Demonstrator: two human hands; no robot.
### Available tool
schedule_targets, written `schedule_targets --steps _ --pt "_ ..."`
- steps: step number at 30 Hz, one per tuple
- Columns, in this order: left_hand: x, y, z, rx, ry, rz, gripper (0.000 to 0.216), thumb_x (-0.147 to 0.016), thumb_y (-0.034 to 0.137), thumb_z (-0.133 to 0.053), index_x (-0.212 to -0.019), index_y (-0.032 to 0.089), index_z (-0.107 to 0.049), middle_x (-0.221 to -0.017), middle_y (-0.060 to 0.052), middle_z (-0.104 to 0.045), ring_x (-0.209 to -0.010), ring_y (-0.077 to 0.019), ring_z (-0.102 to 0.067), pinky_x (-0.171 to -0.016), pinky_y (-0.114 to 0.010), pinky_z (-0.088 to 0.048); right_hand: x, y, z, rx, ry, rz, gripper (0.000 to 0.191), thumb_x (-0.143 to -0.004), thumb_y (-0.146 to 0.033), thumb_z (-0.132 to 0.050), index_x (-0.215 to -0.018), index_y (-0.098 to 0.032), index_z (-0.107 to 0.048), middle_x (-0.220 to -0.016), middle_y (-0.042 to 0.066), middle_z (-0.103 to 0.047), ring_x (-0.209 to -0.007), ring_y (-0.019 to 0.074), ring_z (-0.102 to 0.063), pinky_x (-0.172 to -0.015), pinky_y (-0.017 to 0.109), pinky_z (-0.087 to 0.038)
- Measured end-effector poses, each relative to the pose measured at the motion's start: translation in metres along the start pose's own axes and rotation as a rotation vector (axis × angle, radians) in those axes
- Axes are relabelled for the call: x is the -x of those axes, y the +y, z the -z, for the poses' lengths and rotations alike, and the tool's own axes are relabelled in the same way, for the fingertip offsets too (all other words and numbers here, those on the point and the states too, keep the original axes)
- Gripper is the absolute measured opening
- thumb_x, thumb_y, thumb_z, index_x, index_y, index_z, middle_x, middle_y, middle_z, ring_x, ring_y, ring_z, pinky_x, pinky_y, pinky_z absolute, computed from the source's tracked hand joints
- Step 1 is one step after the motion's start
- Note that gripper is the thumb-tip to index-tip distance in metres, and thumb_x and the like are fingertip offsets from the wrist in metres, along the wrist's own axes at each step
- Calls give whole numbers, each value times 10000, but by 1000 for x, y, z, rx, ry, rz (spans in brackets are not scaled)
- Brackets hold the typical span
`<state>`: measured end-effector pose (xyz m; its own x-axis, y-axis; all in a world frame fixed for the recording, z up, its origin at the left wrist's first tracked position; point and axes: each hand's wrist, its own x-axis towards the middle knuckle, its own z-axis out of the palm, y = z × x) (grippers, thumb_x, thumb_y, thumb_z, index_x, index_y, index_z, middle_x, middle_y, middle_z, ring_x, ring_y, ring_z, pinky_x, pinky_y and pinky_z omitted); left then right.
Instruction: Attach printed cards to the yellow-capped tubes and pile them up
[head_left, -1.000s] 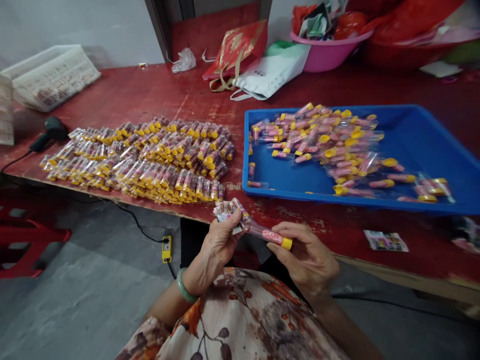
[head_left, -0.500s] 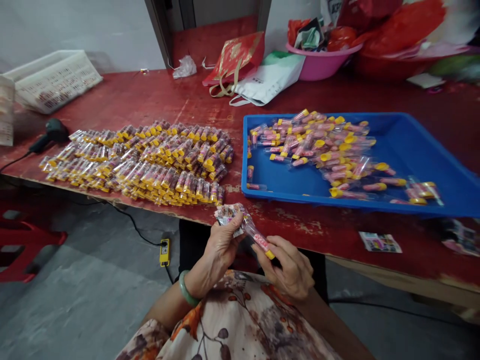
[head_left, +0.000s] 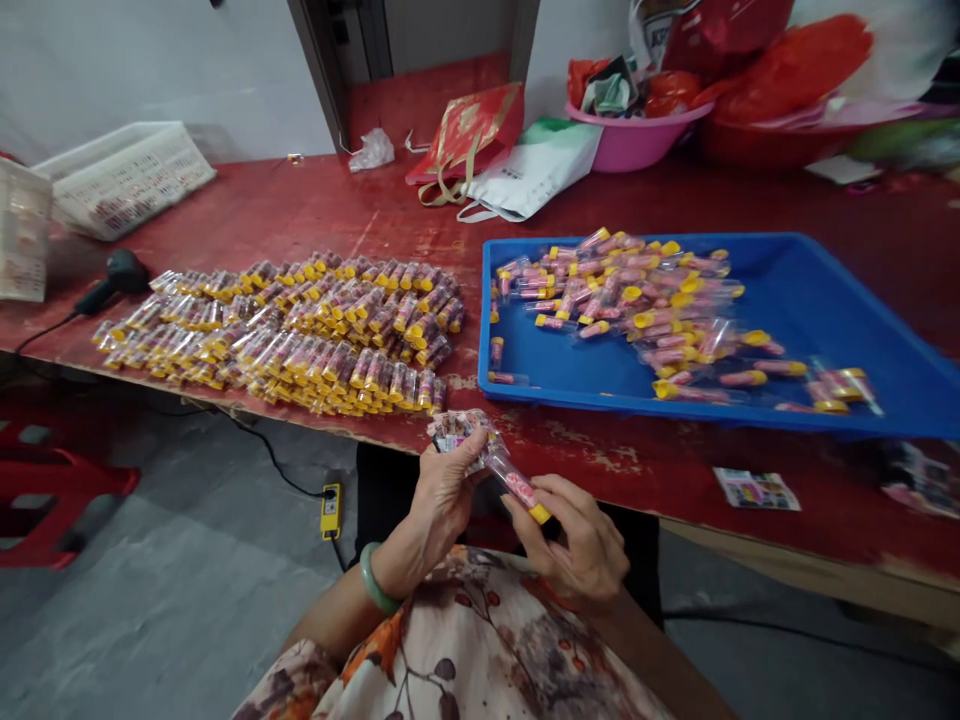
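Observation:
My left hand (head_left: 441,492) is closed around a small stack of printed labels (head_left: 456,430) and pinches the open end of a clear tube (head_left: 514,483). My right hand (head_left: 579,535) grips the same tube at its yellow cap, just below the table's front edge. A blue tray (head_left: 840,300) on the right holds several loose pink tubes with yellow caps (head_left: 645,305). To the left, on the red table (head_left: 315,200), lie neat rows of many labelled tubes (head_left: 292,325).
White plastic baskets (head_left: 127,178) stand at the far left beside a black handheld device (head_left: 112,275) with a cord. Bags (head_left: 480,135) and a pink basin (head_left: 637,130) sit at the back. A loose label (head_left: 756,489) lies near the front edge. A red stool (head_left: 52,495) is at the lower left.
My right hand has drawn in toward the left hand, tilting the tube from nearly level to steeply slanted. The view has shifted slightly downward.

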<state>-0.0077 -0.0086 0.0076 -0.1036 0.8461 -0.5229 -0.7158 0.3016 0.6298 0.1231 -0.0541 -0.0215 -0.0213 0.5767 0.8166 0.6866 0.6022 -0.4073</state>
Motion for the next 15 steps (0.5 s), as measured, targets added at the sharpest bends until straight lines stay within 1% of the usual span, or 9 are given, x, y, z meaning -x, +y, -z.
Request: schedule_targets --steps 2,3,4,5,7,10,12,15 --pt "1 0 0 1 -3 9 394 -546 278 -897 -819 133 -652 -780 -17 -660 -648 -113 -604 -645 -247 -530 1 0 -1 -131 -7 -140 369 -773 -146 -736 -1096 -216 -572 -911 57 -672 -788 190 -675 -659 303 -557" --pt "2 1 0 8 -5 6 387 -546 276 -897 -808 135 -649 -772 -11 -657 -638 -107 -599 -648 -245 -528 2 1 -2 -160 -14 -178 341 -786 -152 -723 -1084 -221 -573 -900 55 -666 -784 191 -671 -659 309 -558" --pt "2 2 0 16 -10 -1 383 -549 275 -895 -809 137 -651 -774 -8 -656 -634 -105 -597 -649 -246 -527 3 2 -3 -152 -16 -177 331 -788 -160 -723 -1077 -228 -577 -896 52 -667 -778 192 -671 -662 311 -558" --pt "2 3 -1 22 -18 -11 382 -556 277 -892 -822 139 -655 -785 -10 -658 -636 -107 -597 -646 -248 -525 4 4 -3 -114 -15 -147 340 -780 -165 -734 -1077 -234 -582 -900 48 -674 -777 193 -675 -664 307 -557" --pt "2 3 -1 27 -26 -28 385 -567 275 -885 -851 143 -661 -804 -15 -662 -642 -113 -600 -630 -248 -518 5 5 -4 -3 -3 -39 395 -749 -165 -768 -1095 -232 -587 -922 47 -694 -778 193 -688 -664 289 -554" --pt "1 4 -1 23 -1 -49 380 -558 264 -887 -833 141 -656 -786 -14 -656 -639 -116 -596 -627 -253 -516 4 4 -5 99 14 100 467 -702 -143 -808 -1113 -195 -593 -924 65 -713 -759 187 -698 -664 266 -556" --pt "0 4 0 26 13 -58 390 -537 261 -895 -817 140 -651 -781 -15 -657 -644 -122 -598 -631 -261 -518 2 2 -5 109 17 114 479 -697 -135 -813 -1117 -199 -592 -914 65 -718 -749 186 -698 -666 270 -562" --pt "-1 7 -1 40 18 -51 413 -515 270 -903 -815 142 -650 -813 -26 -667 -670 -139 -613 -621 -265 -513 3 2 -5 84 12 36 429 -732 -168 -793 -1106 -228 -593 -914 49 -718 -752 187 -700 -653 280 -567"
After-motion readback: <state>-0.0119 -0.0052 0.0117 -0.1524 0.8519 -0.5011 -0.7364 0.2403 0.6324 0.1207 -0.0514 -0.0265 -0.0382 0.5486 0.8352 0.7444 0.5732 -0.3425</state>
